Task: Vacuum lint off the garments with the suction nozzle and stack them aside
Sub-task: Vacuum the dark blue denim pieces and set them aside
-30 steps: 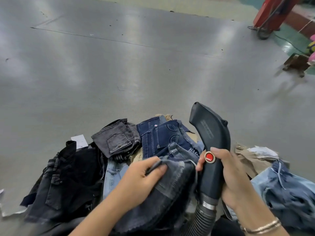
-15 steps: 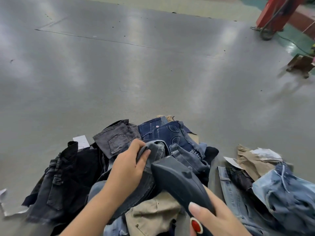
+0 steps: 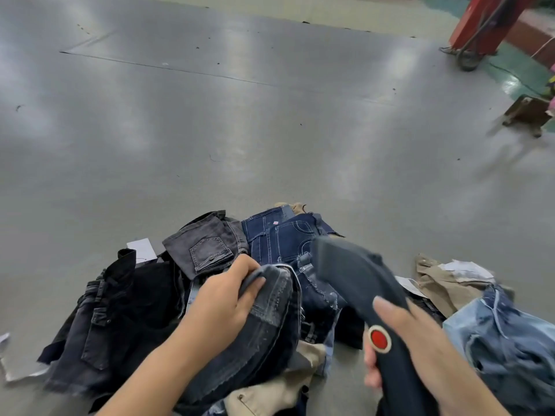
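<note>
A heap of denim garments (image 3: 279,244) lies on the grey floor in front of me. My left hand (image 3: 222,298) grips a dark patched denim piece (image 3: 270,319) at its top edge, on top of the heap. My right hand (image 3: 420,340) holds the black suction nozzle (image 3: 354,274) by its handle, thumb side near the red button (image 3: 379,338). The nozzle's mouth points up and left, just right of the held piece and over dark blue jeans. The hose is out of view.
Black and dark grey jeans (image 3: 120,310) lie at the left, light blue and khaki pieces (image 3: 495,334) at the right. White paper tags (image 3: 141,247) sit by the pile. The grey floor (image 3: 240,130) stretches ahead; a red post (image 3: 486,22) and a small stool (image 3: 528,112) stand far right.
The nozzle swung down from upright a second ago, then shifted right and rose slightly. My left hand keeps its grip on the dark denim piece, which is bunched higher now.
</note>
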`<action>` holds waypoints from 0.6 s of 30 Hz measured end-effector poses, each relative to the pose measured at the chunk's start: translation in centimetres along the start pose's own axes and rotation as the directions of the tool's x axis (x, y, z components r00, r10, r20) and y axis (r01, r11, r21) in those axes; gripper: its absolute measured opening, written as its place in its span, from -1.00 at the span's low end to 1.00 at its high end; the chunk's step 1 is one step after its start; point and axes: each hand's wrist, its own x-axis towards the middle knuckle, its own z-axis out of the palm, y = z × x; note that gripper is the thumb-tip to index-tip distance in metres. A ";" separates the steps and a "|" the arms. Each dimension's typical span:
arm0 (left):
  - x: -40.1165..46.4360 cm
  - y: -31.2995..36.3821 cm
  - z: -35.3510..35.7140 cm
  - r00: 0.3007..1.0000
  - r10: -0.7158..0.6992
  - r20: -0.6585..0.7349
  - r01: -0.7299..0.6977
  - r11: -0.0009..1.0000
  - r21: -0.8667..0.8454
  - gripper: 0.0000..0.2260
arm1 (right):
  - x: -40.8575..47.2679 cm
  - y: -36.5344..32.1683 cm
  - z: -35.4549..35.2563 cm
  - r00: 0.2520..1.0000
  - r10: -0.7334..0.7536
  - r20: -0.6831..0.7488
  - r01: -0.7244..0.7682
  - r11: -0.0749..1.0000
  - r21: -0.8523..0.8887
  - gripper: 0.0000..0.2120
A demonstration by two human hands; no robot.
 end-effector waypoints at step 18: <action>0.0 -0.3 -2.0 0.985 0.136 0.107 -0.152 0.974 0.169 -0.86 | -0.3 0.2 0.7 0.946 0.179 0.269 -0.170 0.984 -0.058 -0.60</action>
